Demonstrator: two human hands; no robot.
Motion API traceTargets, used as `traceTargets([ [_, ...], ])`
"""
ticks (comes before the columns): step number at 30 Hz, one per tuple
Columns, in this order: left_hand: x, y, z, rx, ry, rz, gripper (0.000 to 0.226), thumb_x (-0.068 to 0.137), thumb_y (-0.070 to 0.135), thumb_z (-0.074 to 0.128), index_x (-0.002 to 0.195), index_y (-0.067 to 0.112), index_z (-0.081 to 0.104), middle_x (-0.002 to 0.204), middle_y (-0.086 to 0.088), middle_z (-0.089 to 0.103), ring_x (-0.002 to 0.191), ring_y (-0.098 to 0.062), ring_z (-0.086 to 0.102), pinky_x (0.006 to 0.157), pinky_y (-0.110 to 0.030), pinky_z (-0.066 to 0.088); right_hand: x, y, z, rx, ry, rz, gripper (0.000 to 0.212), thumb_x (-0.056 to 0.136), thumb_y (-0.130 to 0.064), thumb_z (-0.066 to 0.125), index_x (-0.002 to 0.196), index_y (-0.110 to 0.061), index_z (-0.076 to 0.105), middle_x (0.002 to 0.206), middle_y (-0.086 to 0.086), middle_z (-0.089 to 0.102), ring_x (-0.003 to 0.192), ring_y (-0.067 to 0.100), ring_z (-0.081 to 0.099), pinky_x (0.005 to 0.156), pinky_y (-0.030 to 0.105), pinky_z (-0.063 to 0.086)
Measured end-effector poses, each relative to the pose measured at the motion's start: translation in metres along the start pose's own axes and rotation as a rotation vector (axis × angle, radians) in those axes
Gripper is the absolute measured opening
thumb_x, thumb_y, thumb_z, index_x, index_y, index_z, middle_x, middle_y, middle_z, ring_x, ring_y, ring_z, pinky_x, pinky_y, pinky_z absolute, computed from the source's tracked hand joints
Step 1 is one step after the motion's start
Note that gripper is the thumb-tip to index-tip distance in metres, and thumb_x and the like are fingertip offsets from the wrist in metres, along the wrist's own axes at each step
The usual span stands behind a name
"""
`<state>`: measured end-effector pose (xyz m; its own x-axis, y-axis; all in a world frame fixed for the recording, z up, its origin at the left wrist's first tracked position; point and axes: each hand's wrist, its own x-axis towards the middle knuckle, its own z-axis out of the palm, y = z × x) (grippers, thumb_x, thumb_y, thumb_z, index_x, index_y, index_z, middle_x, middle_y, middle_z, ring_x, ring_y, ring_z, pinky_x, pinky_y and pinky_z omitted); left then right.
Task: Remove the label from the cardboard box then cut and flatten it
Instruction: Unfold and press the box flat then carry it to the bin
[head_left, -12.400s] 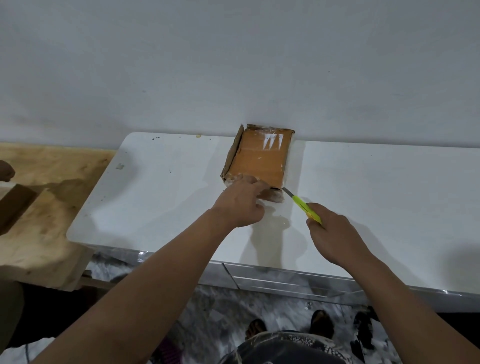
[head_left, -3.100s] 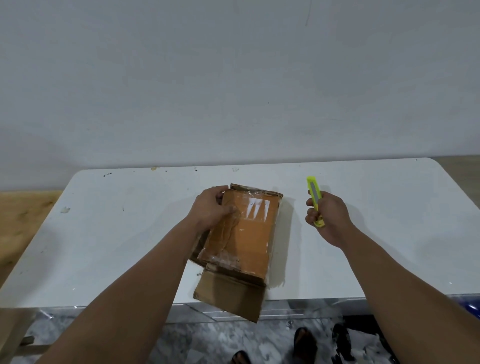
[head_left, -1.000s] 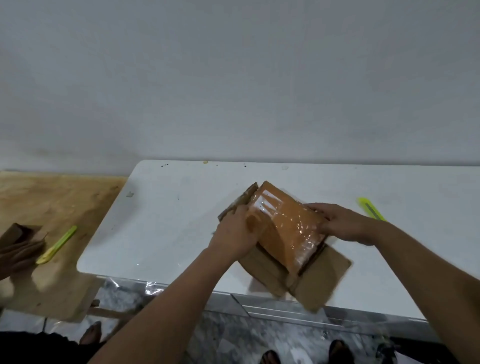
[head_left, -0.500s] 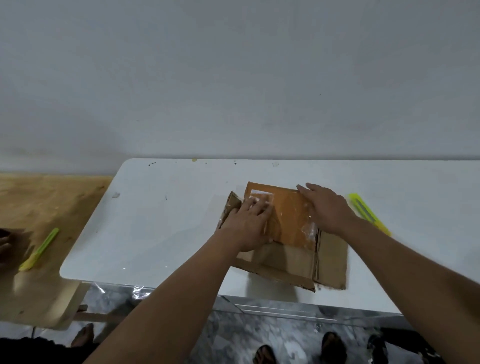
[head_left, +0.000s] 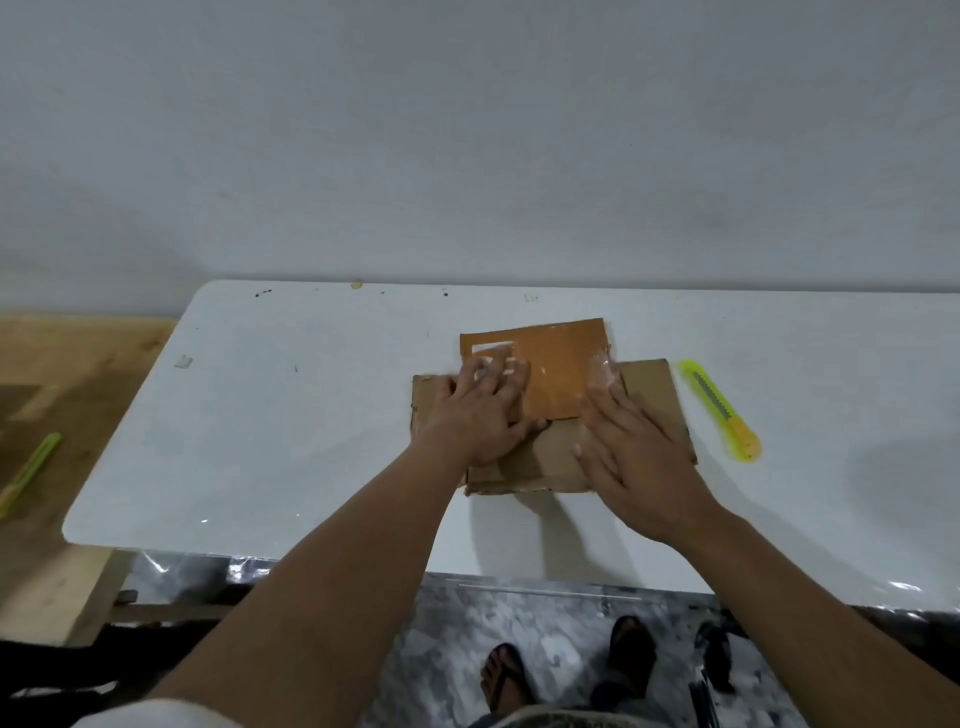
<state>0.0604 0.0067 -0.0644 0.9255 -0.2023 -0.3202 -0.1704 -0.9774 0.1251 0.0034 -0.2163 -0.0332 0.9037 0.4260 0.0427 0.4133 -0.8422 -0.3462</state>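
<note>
The brown cardboard box (head_left: 561, 364) lies flat on the white table (head_left: 291, 415), its tape-covered orange panel on top and plain flaps spread beneath. My left hand (head_left: 480, 413) presses palm-down on its left side, fingers spread over a pale rectangular patch. My right hand (head_left: 631, 449) presses flat on the right flap. A yellow-green utility knife (head_left: 719, 408) rests on the table just right of the cardboard, untouched.
A wooden bench (head_left: 78, 395) adjoins the table on the left, with a second green knife (head_left: 28, 473) lying on it. The wall runs close behind the table. Below the table's front edge are a marbled floor and sandalled feet (head_left: 506, 675).
The box went from half-raised and skewed to lying flat and square on the table. Both hands slid to press down on it. The knife stayed on the table.
</note>
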Motion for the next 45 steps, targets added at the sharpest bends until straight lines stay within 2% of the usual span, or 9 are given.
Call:
traceTargets([
  [6, 0.003, -0.002, 0.009, -0.029, 0.056, 0.015, 0.085, 0.086, 0.082, 0.013, 0.155, 0.038, -0.01, 0.165, 0.007, -0.019, 0.151, -0.026, -0.014, 0.117, -0.056, 0.005, -0.042, -0.013, 0.018, -0.224, 0.123, -0.053, 0.053, 0.098, -0.037, 0.038, 0.144, -0.013, 0.046, 0.157, 0.009, 0.033, 0.148, 0.031, 0.021, 0.114, 0.061, 0.021],
  [9, 0.005, -0.003, 0.015, -0.004, 0.086, 0.032, 0.088, 0.084, 0.084, 0.004, 0.156, 0.036, -0.01, 0.165, 0.003, -0.019, 0.15, -0.028, -0.023, 0.118, -0.057, -0.009, -0.051, -0.015, 0.029, -0.309, 0.129, -0.046, 0.053, 0.098, -0.032, 0.04, 0.147, -0.012, 0.041, 0.159, 0.011, 0.028, 0.149, 0.035, 0.018, 0.115, 0.063, 0.016],
  [12, 0.006, -0.004, 0.017, 0.006, 0.094, 0.039, 0.083, 0.089, 0.078, 0.003, 0.157, 0.032, -0.01, 0.166, -0.001, -0.016, 0.149, -0.031, -0.024, 0.119, -0.056, -0.011, -0.042, -0.015, 0.031, -0.345, 0.116, 0.002, 0.054, 0.1, -0.032, 0.033, 0.149, -0.011, 0.036, 0.16, 0.011, 0.025, 0.149, 0.036, 0.015, 0.115, 0.064, 0.015],
  [20, 0.014, -0.015, -0.009, -0.379, -0.119, 0.02, 0.075, 0.09, 0.073, 0.002, 0.157, 0.04, 0.007, 0.165, 0.01, -0.016, 0.148, -0.018, -0.027, 0.119, -0.048, -0.017, 0.009, -0.005, 0.035, -0.287, 0.077, 0.073, 0.057, 0.102, -0.036, 0.026, 0.154, -0.013, 0.023, 0.163, 0.007, 0.013, 0.151, 0.031, 0.005, 0.117, 0.062, 0.011],
  [25, 0.017, -0.018, -0.012, -0.311, -0.185, 0.052, 0.086, 0.085, 0.082, 0.022, 0.157, 0.039, 0.001, 0.164, 0.01, -0.02, 0.147, -0.02, -0.03, 0.118, -0.049, -0.017, 0.028, 0.002, 0.042, -0.291, 0.001, 0.11, 0.06, 0.101, -0.041, 0.02, 0.154, -0.013, 0.018, 0.163, 0.005, 0.013, 0.151, 0.027, 0.004, 0.118, 0.06, 0.013],
  [30, 0.011, -0.016, 0.005, -0.139, -0.033, 0.08, 0.083, 0.088, 0.08, 0.018, 0.157, 0.038, -0.006, 0.164, 0.008, -0.021, 0.148, -0.022, -0.029, 0.121, -0.05, -0.011, 0.034, 0.007, 0.049, -0.303, -0.059, 0.127, 0.061, 0.101, -0.042, 0.017, 0.154, -0.012, 0.018, 0.163, 0.005, 0.015, 0.151, 0.025, 0.004, 0.118, 0.054, 0.005],
  [35, 0.006, -0.011, 0.009, -0.033, 0.072, 0.07, 0.081, 0.092, 0.076, 0.018, 0.157, 0.035, -0.004, 0.166, 0.002, -0.015, 0.15, -0.028, -0.022, 0.121, -0.054, -0.005, 0.036, 0.005, 0.053, -0.283, -0.09, 0.185, 0.063, 0.1, -0.044, 0.012, 0.154, -0.014, 0.017, 0.163, 0.003, 0.017, 0.151, 0.024, 0.009, 0.118, 0.058, 0.009],
  [41, 0.006, 0.038, 0.011, -0.044, 0.207, -0.025, 0.07, 0.101, 0.05, 0.017, 0.158, 0.011, 0.007, 0.167, -0.009, -0.002, 0.152, -0.031, -0.012, 0.122, -0.052, -0.004, 0.042, 0.004, 0.057, -0.261, -0.129, 0.201, 0.065, 0.097, -0.043, 0.006, 0.155, -0.015, 0.009, 0.164, 0.004, 0.009, 0.152, 0.023, 0.003, 0.119, 0.057, 0.009],
  [45, 0.006, 0.037, 0.027, -0.097, 0.227, 0.021, 0.061, 0.104, 0.046, 0.011, 0.159, 0.024, -0.001, 0.167, -0.007, -0.008, 0.152, -0.029, -0.011, 0.123, -0.047, -0.006, 0.044, 0.009, 0.053, -0.199, -0.148, 0.18, 0.071, 0.092, -0.046, -0.005, 0.156, -0.016, 0.005, 0.165, 0.001, 0.0, 0.151, 0.02, -0.006, 0.122, 0.049, 0.003],
])
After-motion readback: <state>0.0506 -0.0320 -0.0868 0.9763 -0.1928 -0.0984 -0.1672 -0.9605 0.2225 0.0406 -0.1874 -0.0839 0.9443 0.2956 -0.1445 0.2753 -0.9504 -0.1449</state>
